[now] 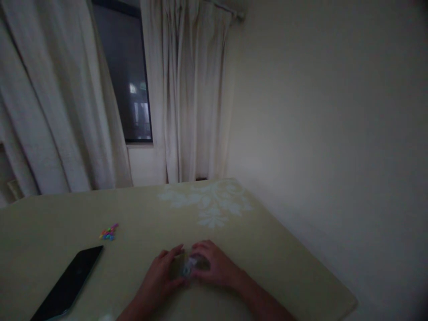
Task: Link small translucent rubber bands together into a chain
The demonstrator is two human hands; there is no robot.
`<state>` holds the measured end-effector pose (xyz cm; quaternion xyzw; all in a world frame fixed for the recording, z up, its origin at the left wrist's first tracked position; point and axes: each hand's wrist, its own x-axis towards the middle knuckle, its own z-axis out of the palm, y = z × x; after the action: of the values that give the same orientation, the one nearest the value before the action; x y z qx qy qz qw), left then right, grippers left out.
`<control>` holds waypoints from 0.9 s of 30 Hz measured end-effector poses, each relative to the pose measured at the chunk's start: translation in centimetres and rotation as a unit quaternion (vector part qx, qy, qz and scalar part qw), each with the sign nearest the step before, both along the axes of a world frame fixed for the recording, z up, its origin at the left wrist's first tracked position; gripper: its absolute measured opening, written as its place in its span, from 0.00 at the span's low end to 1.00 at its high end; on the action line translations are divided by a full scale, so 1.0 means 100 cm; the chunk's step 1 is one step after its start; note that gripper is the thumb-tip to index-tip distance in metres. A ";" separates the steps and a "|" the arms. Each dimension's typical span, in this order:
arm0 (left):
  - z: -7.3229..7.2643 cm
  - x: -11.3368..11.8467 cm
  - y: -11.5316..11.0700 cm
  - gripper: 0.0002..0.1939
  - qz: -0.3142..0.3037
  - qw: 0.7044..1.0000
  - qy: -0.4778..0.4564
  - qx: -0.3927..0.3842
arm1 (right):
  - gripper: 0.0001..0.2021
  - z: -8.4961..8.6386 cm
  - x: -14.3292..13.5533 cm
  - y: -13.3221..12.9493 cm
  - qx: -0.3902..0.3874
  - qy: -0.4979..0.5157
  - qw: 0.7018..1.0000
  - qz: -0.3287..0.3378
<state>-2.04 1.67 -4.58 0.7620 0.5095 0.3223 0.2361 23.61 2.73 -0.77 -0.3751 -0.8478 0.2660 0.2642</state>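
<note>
Near the front middle of the table, a small clear object (187, 268) lies between my two hands; its shape is blurred and dim. My left hand (163, 272) curves around its left side, the fingertips and thumb apart, with the thumb close to the object. From the right, my right hand (214, 264) has its fingers and thumb curled round the object's right side, touching it. Part of the object is hidden by the right fingers.
A small pile of colourful pieces (109, 232) lies left of my hands on the pale table (140, 223). A dark flat device (68, 283) lies at the front left. Curtains, a window and a bare wall stand behind.
</note>
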 end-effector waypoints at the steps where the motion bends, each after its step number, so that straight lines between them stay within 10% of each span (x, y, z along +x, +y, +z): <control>1: -0.002 0.000 0.000 0.38 0.001 1.000 -0.003 0.006 | 0.28 -0.003 -0.004 -0.003 -0.008 0.003 1.000 0.003; 22: 0.020 -0.007 -0.001 0.26 -0.086 0.996 0.007 -0.003 | 0.19 -0.005 -0.018 0.002 0.081 -0.020 0.993 0.084; 27: 0.005 -0.008 0.004 0.26 -0.078 0.997 0.001 -0.004 | 0.20 -0.012 -0.019 0.001 0.042 0.024 0.997 0.058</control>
<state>-2.85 2.07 -4.07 0.7989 0.4502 0.2996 0.2633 21.66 2.88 -1.97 -0.3073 -0.8719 0.2539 0.2843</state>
